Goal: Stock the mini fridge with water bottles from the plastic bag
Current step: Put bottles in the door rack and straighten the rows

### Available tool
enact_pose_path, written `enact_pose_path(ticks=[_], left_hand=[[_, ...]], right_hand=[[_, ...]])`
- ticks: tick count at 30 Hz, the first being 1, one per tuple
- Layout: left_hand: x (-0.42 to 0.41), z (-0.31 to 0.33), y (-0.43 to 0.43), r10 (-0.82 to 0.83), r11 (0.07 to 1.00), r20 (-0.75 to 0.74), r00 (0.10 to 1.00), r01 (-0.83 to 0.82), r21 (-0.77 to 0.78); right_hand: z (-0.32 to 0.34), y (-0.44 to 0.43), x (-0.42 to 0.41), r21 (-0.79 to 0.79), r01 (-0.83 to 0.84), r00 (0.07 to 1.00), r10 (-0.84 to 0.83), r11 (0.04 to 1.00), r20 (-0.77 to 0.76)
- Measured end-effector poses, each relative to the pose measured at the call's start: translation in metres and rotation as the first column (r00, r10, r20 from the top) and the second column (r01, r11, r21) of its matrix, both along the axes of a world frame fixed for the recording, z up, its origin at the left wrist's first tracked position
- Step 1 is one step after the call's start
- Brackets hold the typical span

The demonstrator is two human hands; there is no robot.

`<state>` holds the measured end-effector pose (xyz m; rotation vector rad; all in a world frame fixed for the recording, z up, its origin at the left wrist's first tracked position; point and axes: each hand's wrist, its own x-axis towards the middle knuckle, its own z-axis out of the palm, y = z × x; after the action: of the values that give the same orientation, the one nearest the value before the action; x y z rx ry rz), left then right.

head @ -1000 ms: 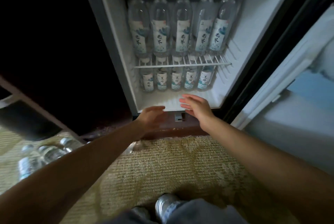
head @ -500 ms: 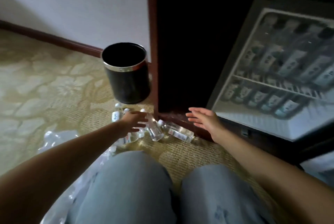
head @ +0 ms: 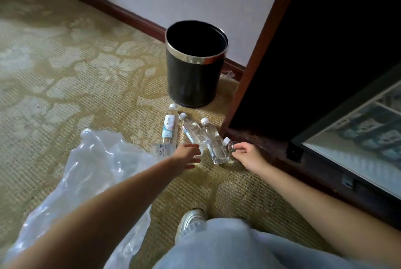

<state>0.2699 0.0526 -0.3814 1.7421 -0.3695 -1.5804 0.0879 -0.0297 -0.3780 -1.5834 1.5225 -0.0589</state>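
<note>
Head view: water bottles (head: 213,140) lie centre frame, caps and long axes toward bin (head: 191,77); cabinet edge (head: 256,62) just right, plastic bag (head: 97,164) lower left, open carpet (head: 65,73) upper left. Right hand (head: 247,155) grips rightmost bottle (head: 227,141); left hand (head: 187,157) curled at bottle base, hold unclear

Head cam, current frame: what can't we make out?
1. Left hand: covers the bottle ends beneath it, so grip cannot be told.
2. Right hand: hides most of the rightmost bottle, so hold is unclear.
3. Mini fridge: blurred and cut off by the right edge; contents uncountable.
4. Plastic bag: crumpled, partly behind the left arm; contents unseen.
5. Bin: interior too dark.
</note>
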Motion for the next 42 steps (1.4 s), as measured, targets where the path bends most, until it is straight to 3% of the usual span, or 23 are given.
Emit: enact_pose_path(ticks=[4, 11, 16, 23, 28, 30, 33, 38, 42], left_hand=[[-0.038, -0.034, -0.023, -0.051, 0.997, -0.06, 0.997, 0.055, 0.054], [-0.087, -0.069, -0.036, -0.187, 0.967, -0.142, 0.972, 0.208, 0.145], [-0.091, -0.083, -0.038, -0.077, 0.982, -0.211, 0.975, 0.111, 0.156], [-0.096, -0.098, -0.034, 0.005, 0.989, -0.186, 0.982, 0.023, 0.148], [-0.097, -0.099, -0.031, 0.051, 0.991, -0.256, 0.965, -0.018, 0.131], [-0.099, -0.095, -0.031, 0.064, 0.99, -0.26, 0.964, -0.029, 0.136], [-0.101, -0.094, -0.029, 0.06, 0.992, -0.255, 0.965, -0.029, 0.126], [-0.109, -0.09, -0.022, -0.007, 0.997, -0.309, 0.951, 0.032, 0.076], [-0.104, -0.088, -0.011, -0.055, 0.994, -0.339, 0.939, 0.083, 0.067]], right_hand=[[-0.03, -0.007, -0.023, -0.172, -0.188, 0.935, 0.123, 0.967, -0.331], [-0.079, -0.024, -0.031, -0.131, -0.316, 0.831, 0.208, 0.94, -0.517], [-0.092, -0.04, -0.033, -0.106, -0.337, 0.784, 0.217, 0.935, -0.582], [-0.124, -0.002, -0.032, -0.313, -0.065, 0.916, -0.068, 0.948, -0.396], [-0.13, -0.011, -0.038, -0.165, 0.079, 0.955, -0.122, 0.983, -0.27], [-0.132, -0.01, -0.044, -0.073, 0.209, 0.972, -0.215, 0.975, -0.096], [-0.129, -0.005, -0.058, 0.179, 0.332, 0.925, -0.357, 0.926, 0.128], [-0.117, 0.014, -0.073, 0.428, 0.299, 0.882, -0.419, 0.853, 0.218], [-0.113, 0.029, -0.075, 0.451, 0.287, 0.861, -0.434, 0.845, 0.265]])
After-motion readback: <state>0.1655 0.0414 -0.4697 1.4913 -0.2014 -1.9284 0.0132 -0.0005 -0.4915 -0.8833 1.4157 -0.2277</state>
